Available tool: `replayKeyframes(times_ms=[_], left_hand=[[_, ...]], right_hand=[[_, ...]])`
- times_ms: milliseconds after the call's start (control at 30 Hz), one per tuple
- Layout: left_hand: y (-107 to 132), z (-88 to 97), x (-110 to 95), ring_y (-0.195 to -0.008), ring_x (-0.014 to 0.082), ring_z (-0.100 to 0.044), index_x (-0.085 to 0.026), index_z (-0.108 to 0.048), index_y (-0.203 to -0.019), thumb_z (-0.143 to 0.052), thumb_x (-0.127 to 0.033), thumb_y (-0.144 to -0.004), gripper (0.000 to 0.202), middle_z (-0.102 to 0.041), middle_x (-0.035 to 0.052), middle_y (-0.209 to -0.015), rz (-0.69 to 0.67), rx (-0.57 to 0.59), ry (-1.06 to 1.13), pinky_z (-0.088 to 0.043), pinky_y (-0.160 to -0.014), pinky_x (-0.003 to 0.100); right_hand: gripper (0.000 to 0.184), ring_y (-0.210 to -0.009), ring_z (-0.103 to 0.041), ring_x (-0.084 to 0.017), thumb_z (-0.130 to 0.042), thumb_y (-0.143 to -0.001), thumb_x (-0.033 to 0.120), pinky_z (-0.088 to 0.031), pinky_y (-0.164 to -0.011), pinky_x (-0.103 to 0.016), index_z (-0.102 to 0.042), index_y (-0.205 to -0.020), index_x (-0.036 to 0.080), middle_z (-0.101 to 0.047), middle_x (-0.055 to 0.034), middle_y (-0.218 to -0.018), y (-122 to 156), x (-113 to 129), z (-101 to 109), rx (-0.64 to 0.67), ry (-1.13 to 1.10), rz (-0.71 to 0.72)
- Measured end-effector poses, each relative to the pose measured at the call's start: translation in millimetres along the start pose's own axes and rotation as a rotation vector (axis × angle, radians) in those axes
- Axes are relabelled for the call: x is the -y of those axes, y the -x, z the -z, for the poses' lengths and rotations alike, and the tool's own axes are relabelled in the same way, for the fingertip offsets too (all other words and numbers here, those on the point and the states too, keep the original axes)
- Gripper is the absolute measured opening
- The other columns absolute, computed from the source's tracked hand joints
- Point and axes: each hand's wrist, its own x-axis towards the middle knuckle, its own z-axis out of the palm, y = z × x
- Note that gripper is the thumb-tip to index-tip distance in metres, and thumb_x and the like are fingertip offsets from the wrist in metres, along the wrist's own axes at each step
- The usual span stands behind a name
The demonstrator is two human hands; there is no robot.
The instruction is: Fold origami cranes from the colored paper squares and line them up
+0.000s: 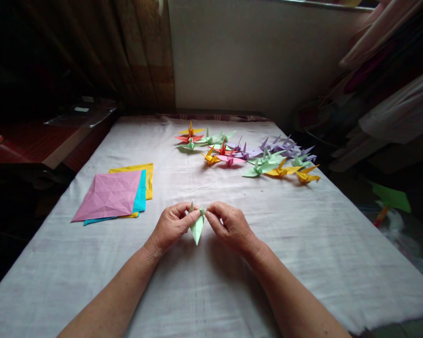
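Both hands pinch a small pale green folded paper piece (197, 226) above the white cloth (303, 253). My left hand (171, 226) grips its left side with thumb and fingers closed. My right hand (229, 226) pinches the top right fold. The narrow point of the piece hangs down between the hands.
A stack of flat paper sheets, pink (109, 195) on top of blue and yellow, lies at the left. Several finished paper cranes (254, 157) in mixed colours sit at the far middle and right. A dark wooden table (38, 141) stands at the left; clothes hang at the right.
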Motion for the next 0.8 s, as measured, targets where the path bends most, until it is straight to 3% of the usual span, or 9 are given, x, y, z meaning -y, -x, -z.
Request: replayKeyframes(times_ms=[167, 233, 400, 467, 567, 667, 800], left_hand=[[1, -2.5, -1, -0.055, 0.0107, -0.046, -0.016, -0.067, -0.068, -0.072, -0.049, -0.070, 0.033, -0.055, -0.0016, -0.059, -0.072, -0.001, -0.047, -0.038, -0.054, 0.021], [1, -2.9, 1, -0.058, 0.0119, -0.049, -0.017, -0.068, -0.068, -0.072, -0.048, -0.070, 0.032, -0.059, 0.0003, -0.063, -0.097, -0.013, -0.089, -0.040, -0.056, 0.022], [-1, 2.0, 4, -0.060, 0.0103, -0.052, -0.020, -0.072, -0.095, -0.073, -0.047, -0.071, 0.036, -0.067, 0.0044, -0.095, -0.171, -0.153, -0.217, -0.043, -0.055, 0.021], [-2, 4.1, 5, -0.059, 0.0103, -0.053, -0.021, -0.069, -0.102, -0.072, -0.048, -0.072, 0.041, -0.066, 0.0033, -0.091, -0.160, -0.180, -0.228, -0.044, -0.055, 0.021], [-2, 4.7, 4, -0.057, 0.0109, -0.055, -0.020, -0.068, -0.102, -0.070, -0.047, -0.074, 0.039, -0.065, 0.0009, -0.080, -0.126, -0.133, -0.204, -0.045, -0.055, 0.021], [-2, 3.5, 4, -0.055, 0.0100, -0.053, -0.020, -0.069, -0.098, -0.069, -0.045, -0.075, 0.034, -0.067, 0.0016, -0.083, -0.121, -0.104, -0.196, -0.043, -0.051, 0.020], [-2, 3.7, 7, -0.055, 0.0093, -0.050, -0.020, -0.072, -0.085, -0.068, -0.040, -0.074, 0.024, -0.069, 0.0019, -0.085, -0.170, -0.160, -0.239, -0.040, -0.050, 0.019]], right_hand=[[0.011, -0.062, -0.057, -0.011, -0.057, -0.090, 0.029, -0.045, -0.057, -0.022, -0.063, -0.089, 0.021, -0.067, -0.0015, -0.079, -1, 1, -3, -0.064, -0.168, -0.014], [0.010, -0.062, -0.056, -0.011, -0.058, -0.089, 0.028, -0.045, -0.057, -0.022, -0.064, -0.086, 0.021, -0.066, -0.0009, -0.076, -2, 1, -3, -0.104, -0.183, 0.003], [0.012, -0.069, -0.060, -0.014, -0.055, -0.092, 0.024, -0.048, -0.059, -0.024, -0.065, -0.085, 0.022, -0.065, -0.0030, -0.078, -2, 3, 1, -0.225, -0.095, 0.059], [0.013, -0.074, -0.062, -0.014, -0.054, -0.093, 0.023, -0.050, -0.060, -0.024, -0.066, -0.090, 0.023, -0.067, -0.0046, -0.085, -2, 2, 2, -0.263, -0.089, 0.078], [0.013, -0.076, -0.063, -0.014, -0.055, -0.093, 0.023, -0.051, -0.062, -0.024, -0.068, -0.091, 0.023, -0.066, -0.0052, -0.088, -2, -1, 0, -0.274, -0.084, 0.082], [0.013, -0.075, -0.063, -0.014, -0.057, -0.092, 0.025, -0.052, -0.063, -0.024, -0.070, -0.091, 0.024, -0.066, -0.0050, -0.088, -2, -5, -1, -0.245, -0.083, 0.063], [0.013, -0.074, -0.063, -0.014, -0.057, -0.092, 0.026, -0.052, -0.064, -0.024, -0.070, -0.092, 0.024, -0.067, -0.0048, -0.087, -4, -9, -4, -0.219, -0.083, 0.047]])
